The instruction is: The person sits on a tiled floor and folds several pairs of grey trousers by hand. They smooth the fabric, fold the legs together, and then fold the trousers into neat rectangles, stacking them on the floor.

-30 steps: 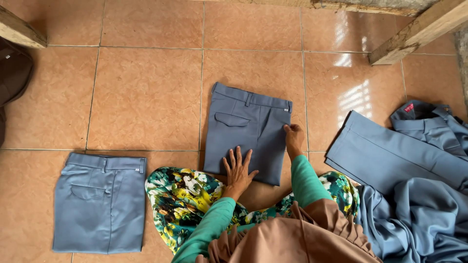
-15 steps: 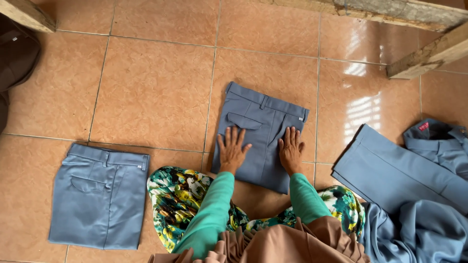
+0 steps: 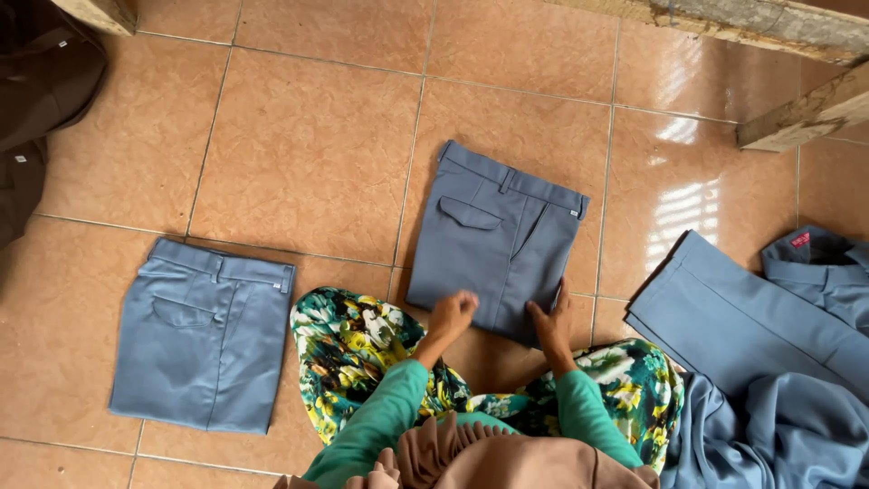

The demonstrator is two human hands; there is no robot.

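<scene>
On the floor of glazed terracotta tiles (image 3: 299, 154), directly before the seated person, lies a folded pair of blue-grey cloth trousers (image 3: 493, 240), waistband away from the wearer, flap pocket uppermost. Both hands rest at its near edge. The left hand (image 3: 451, 314) is curled, knuckles up, against the near left corner; whether its fingers pinch the cloth cannot be told from this angle. The right hand (image 3: 550, 319) lies on the near right corner with fingers loosely spread, clamped on nothing.

Progress, as judged from the layout: a second pair of blue-grey trousers, folded to a compact rectangle (image 3: 204, 330), already lies finished on the tiles to the left, well apart from the first. The centre pair appears folded to the same form and close to complete. To the right, a loose heap of unfolded blue-grey garments (image 3: 769, 362) remains, so most of the work seems left.

Compared with the view half a second earlier, both hands have drawn back from the middle of the centre trousers, where they lay flat with fingers splayed, to the near edge; the left has closed from flat to curled. The trousers themselves keep the same place and fold. A flowered green cloth (image 3: 362, 349) covers the person's knees.
</scene>
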